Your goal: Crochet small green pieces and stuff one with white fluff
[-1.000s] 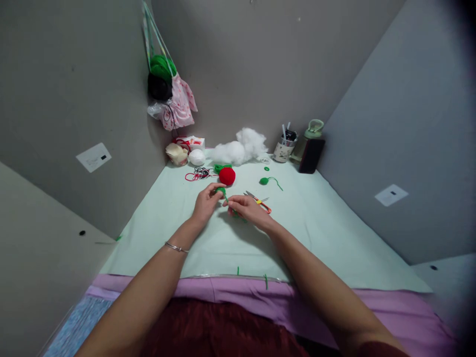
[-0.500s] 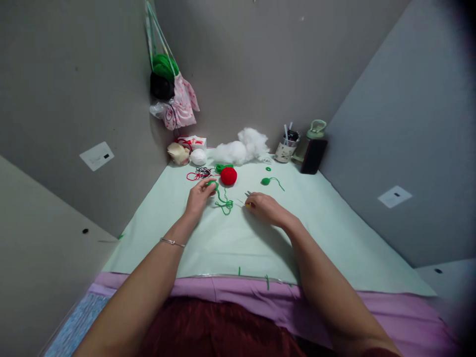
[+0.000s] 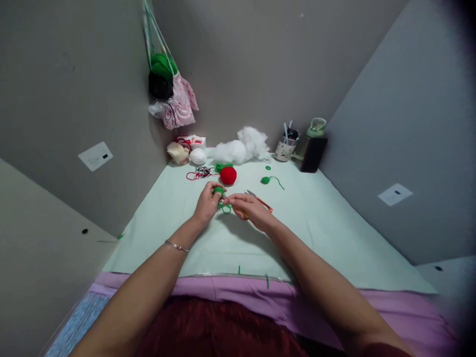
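My left hand (image 3: 208, 203) is closed on a small green crochet piece (image 3: 219, 190), pinched between thumb and fingers. In my right hand (image 3: 251, 210) is a crochet hook with a yellow handle (image 3: 242, 212), its thin tip meeting the green piece; the fingers hide the exact contact. Loose green yarn (image 3: 226, 208) trails onto the table beneath both hands. Scissors with orange handles (image 3: 265, 203) lie just beyond my right hand. A red yarn ball (image 3: 228, 175) rests behind my left hand.
White stuffing (image 3: 241, 146) is heaped at the back, with a white ball (image 3: 198, 156) to its left. A small green oval piece (image 3: 265, 180) with a yarn tail lies right of centre. Behind stand a pen cup (image 3: 285, 150), a bottle (image 3: 316, 130) and a dark phone (image 3: 314, 154).
My right hand has lifted the hook off the table and moved left to the green piece. My left hand has shifted right and nearer. The scissors now show more fully.
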A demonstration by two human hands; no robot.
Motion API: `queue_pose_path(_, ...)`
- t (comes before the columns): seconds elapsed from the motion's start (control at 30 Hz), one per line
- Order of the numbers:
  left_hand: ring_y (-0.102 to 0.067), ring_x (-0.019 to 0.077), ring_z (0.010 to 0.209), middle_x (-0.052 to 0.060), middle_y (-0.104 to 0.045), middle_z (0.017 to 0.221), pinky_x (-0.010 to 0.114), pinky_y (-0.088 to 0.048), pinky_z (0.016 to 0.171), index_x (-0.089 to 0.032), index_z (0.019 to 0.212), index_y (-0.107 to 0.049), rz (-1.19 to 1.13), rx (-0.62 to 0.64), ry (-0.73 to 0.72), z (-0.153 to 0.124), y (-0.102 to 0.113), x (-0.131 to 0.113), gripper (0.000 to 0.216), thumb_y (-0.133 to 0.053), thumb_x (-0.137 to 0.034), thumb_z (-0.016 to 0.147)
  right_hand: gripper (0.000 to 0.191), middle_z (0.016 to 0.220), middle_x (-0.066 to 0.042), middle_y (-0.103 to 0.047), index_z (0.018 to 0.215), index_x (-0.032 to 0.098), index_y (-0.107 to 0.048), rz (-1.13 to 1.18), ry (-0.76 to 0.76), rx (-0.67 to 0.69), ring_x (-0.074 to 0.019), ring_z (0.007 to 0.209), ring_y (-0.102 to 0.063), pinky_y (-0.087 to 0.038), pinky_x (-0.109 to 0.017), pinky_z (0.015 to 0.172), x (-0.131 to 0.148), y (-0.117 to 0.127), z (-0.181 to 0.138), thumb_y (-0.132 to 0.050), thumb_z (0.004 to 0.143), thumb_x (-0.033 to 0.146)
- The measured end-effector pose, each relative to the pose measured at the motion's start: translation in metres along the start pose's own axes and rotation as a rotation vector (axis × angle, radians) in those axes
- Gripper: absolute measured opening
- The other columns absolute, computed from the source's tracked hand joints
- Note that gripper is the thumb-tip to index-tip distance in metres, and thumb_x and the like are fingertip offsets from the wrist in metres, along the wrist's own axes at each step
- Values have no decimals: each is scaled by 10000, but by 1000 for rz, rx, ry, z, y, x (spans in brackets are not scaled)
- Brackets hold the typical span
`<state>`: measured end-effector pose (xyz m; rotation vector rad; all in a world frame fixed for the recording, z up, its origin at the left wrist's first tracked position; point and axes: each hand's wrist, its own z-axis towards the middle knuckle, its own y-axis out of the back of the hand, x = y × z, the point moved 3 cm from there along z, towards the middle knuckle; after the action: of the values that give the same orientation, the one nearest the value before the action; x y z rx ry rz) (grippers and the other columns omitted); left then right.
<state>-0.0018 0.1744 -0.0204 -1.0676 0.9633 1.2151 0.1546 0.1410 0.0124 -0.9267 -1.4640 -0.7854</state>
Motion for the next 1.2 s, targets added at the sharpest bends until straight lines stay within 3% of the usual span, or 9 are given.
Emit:
queue_pose_path(0.47, -564, 132, 648, -9, -651, 804, 267, -461, 648, -196, 913, -615, 102, -27, -33, -1, 0, 3, 152, -649, -259, 780, 230, 475, 110, -310, 872, 150, -673, 293, -121, 61, -72, 464, -156, -144, -223, 445, -5, 5, 4, -717, 815, 367)
queue_pose_path(0.67, -654, 168, 848, 37, -706, 940, 292, -505, 791, -190, 986, -630, 87, -36, -61, -5, -5, 5, 213, -674, -284, 800, 189, 476, 116, -266, 850, 154, -662, 375, -174, 74, -79, 479, -114, -117, -227, 439, -5, 7, 4, -707, 791, 328)
queue_pose_path(0.77, -670, 173, 877, 43, -709, 956, 302, -522, 819, -190, 1017, -628, 64, -26, -55, -5, -7, 7, 247, -682, -316, 812, 199, 467, 108, -301, 824, 172, -655, 276, -103, 2, -81, 469, -157, -127, -239, 453, -7, 5, 5, -699, 778, 360)
queue_pose_path(0.93, -675, 163, 846, 52, -718, 968, 303, -545, 805, -186, 1032, -627, 25, -14, -36, -5, -6, 7, 282, -699, -338, 805, 227, 510, 76, -393, 794, 180, -655, -93, 82, -217, -93, 503, -294, -178, -255, 498, -4, 0, 2, -652, 822, 405)
queue_pose_path(1.2, -662, 159, 831, 66, -733, 990, 293, -543, 780, -165, 1032, -657, -4, 5, -16, -4, -5, 5, 291, -720, -316, 792, 307, 591, 59, -423, 827, 180, -677, -305, 171, -216, -110, 569, -319, -217, -269, 551, -4, 3, 1, -627, 862, 482)
